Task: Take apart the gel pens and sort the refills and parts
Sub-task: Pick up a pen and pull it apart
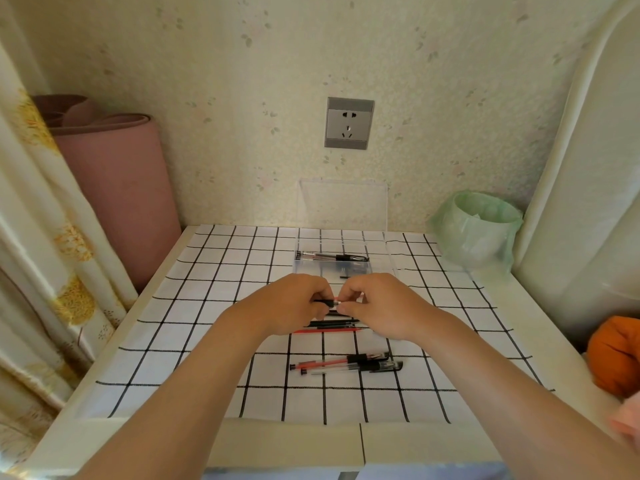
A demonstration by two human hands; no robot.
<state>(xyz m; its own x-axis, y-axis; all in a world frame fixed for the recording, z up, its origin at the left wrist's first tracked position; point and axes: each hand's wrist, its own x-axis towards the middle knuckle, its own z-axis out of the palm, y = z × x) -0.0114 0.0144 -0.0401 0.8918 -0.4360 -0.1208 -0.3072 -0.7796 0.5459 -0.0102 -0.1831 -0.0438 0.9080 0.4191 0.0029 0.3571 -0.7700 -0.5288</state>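
Black-gridded cloth is covering the worktop, and above it I am holding one gel pen between both hands. My left hand is curling its fingers round the black end, and my right hand is pinching the other. Loose refills are lying underneath, with whole pens nearer me. Any print is too small to read.

Desk: box at rear centre, boxed pens inside; lid upright behind it against the wall, socket above. Bin at the rear right corner. Rolled mat beyond the left rear edge. Mid-desk: left hand and right hand meet on the held pen; refills just before them; whole pens nearer the front edge.
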